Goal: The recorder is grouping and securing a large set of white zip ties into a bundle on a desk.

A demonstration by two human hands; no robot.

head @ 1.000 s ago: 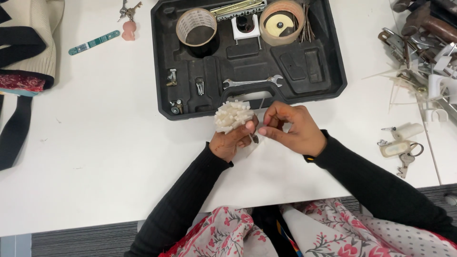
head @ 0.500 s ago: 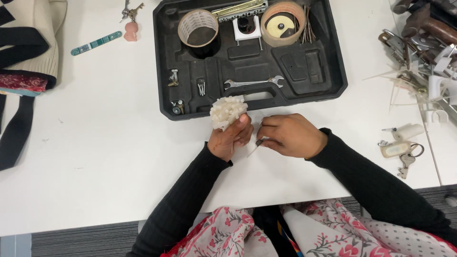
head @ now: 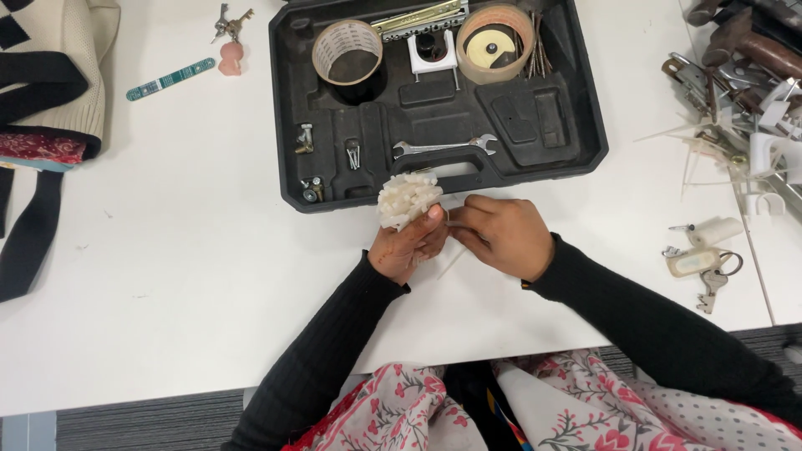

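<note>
My left hand [head: 408, 247] grips a bundle of white plastic cable ties [head: 407, 199], their heads bunched upward in front of the black tool case [head: 576, 134]. My right hand [head: 499, 235] is closed just to the right, pinching a single thin white tie that runs down toward the white table [head: 184, 276]. The two hands touch at the fingertips. Both arms wear black sleeves.
The open case holds two tape rolls [head: 347, 52], a spanner [head: 444, 147], screws and a white block. A pile of tools and loose ties [head: 743, 92] lies at the right edge, keys [head: 710, 267] below it. A bag [head: 46, 92] sits at far left, and keys [head: 228, 21] lie at top left.
My right hand has drawn slightly to the right and lower, away from the bundle's head. The left hand and bundle stay almost in place.
</note>
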